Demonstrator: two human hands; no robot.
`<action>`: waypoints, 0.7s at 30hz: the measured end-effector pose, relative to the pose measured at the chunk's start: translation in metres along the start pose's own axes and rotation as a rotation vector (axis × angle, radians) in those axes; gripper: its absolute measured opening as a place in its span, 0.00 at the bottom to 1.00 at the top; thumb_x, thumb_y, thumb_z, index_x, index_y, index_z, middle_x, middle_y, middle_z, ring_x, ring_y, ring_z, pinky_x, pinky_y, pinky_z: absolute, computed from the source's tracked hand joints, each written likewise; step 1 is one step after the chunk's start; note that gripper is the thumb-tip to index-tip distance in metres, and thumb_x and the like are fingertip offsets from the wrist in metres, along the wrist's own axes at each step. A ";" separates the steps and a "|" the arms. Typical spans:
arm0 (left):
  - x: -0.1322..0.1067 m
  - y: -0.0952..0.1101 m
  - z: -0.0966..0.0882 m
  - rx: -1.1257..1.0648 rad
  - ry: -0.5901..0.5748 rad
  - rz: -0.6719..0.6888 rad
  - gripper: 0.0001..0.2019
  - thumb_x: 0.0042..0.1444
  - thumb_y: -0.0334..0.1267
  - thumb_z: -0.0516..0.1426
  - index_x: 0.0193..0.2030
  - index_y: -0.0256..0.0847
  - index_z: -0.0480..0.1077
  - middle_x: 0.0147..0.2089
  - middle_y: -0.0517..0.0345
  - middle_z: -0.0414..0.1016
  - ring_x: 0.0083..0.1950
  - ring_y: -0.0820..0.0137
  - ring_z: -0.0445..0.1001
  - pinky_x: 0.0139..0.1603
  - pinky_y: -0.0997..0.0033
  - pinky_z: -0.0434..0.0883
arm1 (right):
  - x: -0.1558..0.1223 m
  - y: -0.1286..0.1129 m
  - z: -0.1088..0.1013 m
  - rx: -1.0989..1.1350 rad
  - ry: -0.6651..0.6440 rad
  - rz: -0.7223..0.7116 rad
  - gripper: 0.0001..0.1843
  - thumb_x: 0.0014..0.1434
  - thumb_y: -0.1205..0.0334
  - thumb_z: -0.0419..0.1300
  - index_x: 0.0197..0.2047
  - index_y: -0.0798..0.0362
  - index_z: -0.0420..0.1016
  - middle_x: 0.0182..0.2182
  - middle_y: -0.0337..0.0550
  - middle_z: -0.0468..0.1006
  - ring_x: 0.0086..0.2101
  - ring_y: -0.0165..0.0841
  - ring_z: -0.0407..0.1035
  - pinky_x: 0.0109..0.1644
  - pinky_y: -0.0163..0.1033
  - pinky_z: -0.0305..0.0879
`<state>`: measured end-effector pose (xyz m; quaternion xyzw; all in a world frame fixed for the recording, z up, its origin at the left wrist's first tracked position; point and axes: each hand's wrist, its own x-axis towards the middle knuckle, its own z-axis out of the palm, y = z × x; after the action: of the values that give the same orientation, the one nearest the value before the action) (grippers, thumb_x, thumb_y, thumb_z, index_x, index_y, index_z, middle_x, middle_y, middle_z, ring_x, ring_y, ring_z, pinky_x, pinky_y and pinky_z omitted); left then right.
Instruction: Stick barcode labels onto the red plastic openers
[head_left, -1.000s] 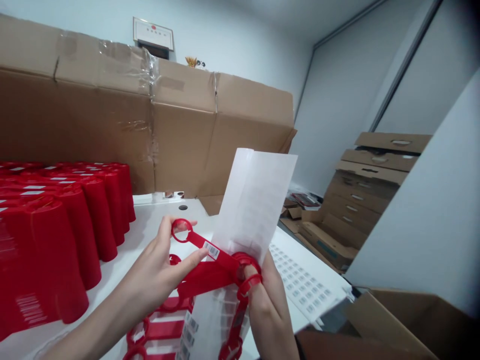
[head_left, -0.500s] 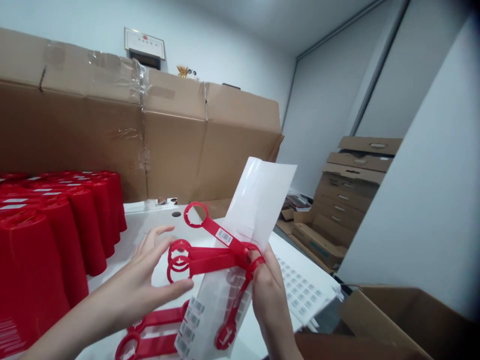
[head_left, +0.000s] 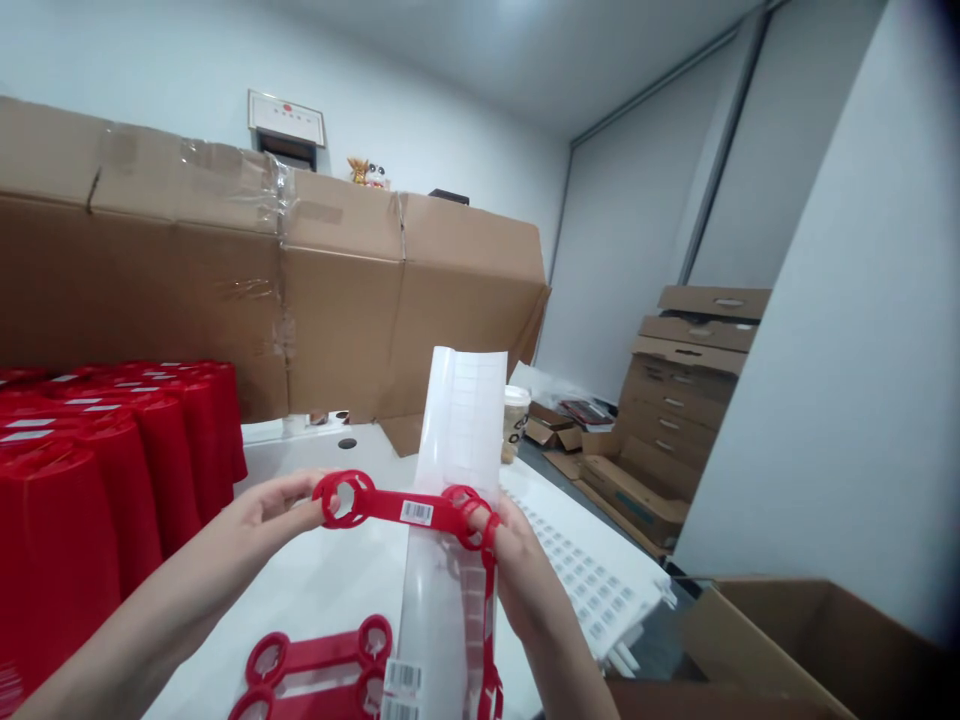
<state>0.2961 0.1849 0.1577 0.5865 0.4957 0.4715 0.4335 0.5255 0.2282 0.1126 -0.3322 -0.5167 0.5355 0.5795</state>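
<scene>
My left hand (head_left: pixel 266 515) pinches the left ring end of a red plastic strap (head_left: pixel 390 508) that carries a barcode sticker. My right hand (head_left: pixel 517 570) grips the strap's right ring end together with a white sticker backing sheet (head_left: pixel 457 500), which stands upright behind the strap. The strap lies level between both hands above the white table (head_left: pixel 330 580). More red straps (head_left: pixel 315 665) lie flat on the table below, partly behind the sheet.
Stacks of red cones (head_left: pixel 112 470) fill the left of the table. A tall cardboard wall (head_left: pixel 300 300) stands behind. A sheet of barcode labels (head_left: pixel 592 585) lies to the right. Flat cartons (head_left: pixel 690 380) pile up at the far right, an open box (head_left: pixel 757 650) near me.
The fanned straps have closed into one level strap. My left hand went from open beside them to holding the left ring. The backing sheet now stands more upright.
</scene>
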 end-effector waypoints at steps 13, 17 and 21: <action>-0.006 -0.005 0.005 0.056 0.058 0.000 0.20 0.54 0.65 0.58 0.35 0.51 0.75 0.63 0.56 0.74 0.68 0.47 0.66 0.67 0.43 0.64 | 0.006 0.013 0.006 0.201 -0.067 0.080 0.15 0.55 0.48 0.66 0.31 0.53 0.75 0.30 0.40 0.76 0.32 0.35 0.69 0.39 0.38 0.66; -0.004 -0.016 0.005 0.220 0.133 0.096 0.22 0.55 0.63 0.58 0.49 0.55 0.72 0.69 0.57 0.64 0.73 0.50 0.57 0.73 0.40 0.51 | 0.011 0.024 0.003 0.103 0.098 0.015 0.14 0.57 0.49 0.63 0.31 0.52 0.75 0.32 0.41 0.78 0.36 0.37 0.69 0.44 0.40 0.66; -0.006 -0.030 0.007 0.393 0.016 0.121 0.33 0.50 0.61 0.64 0.62 0.56 0.67 0.75 0.54 0.53 0.75 0.45 0.50 0.72 0.37 0.50 | 0.019 0.032 -0.001 0.124 0.162 0.010 0.16 0.54 0.47 0.66 0.30 0.52 0.75 0.29 0.40 0.76 0.33 0.37 0.68 0.40 0.41 0.66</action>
<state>0.2973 0.1827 0.1264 0.6849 0.5453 0.3955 0.2778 0.5154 0.2536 0.0866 -0.3405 -0.4326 0.5408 0.6360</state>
